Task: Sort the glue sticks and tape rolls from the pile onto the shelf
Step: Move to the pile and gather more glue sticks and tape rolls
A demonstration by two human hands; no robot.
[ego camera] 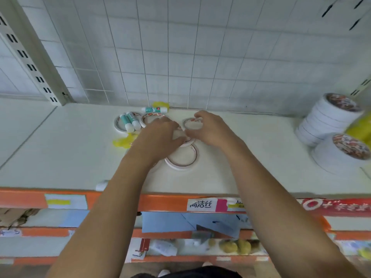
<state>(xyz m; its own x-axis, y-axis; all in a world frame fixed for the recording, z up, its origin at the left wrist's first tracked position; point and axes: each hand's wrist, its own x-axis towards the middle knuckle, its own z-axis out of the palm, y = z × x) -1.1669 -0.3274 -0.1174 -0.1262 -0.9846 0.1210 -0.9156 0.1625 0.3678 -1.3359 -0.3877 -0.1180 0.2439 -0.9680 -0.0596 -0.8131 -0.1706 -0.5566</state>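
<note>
Both hands meet over the pile, close together. The left hand (160, 135) lies palm-down on the rolls; the right hand (208, 129) arches over them, thumb toward the left fingertips. A small tape roll (187, 141) sits between them. Motion blur hides the grip, so I cannot tell whether either hand holds it.

Landmark: the large tape ring (181, 157), flat on the shelf (60, 147), just nearer than the hands.

Step in hand, as I judge it: lifting one roll out of the overlapping rings. Best to pinch a single rim, lift straight up, and steady the neighbours with the other hand so they don't slide.

On the shelf:
- another ring (192, 124) behind the landmark, under the right fingers
- two more rings behind-left, with a pair of glue sticks (130, 122) lying across one
- a single glue stick (154, 109) farther back by the wall
- yellow scraps (124, 141) to the left
- tall tape stacks (329, 121) well apart to the right
</note>
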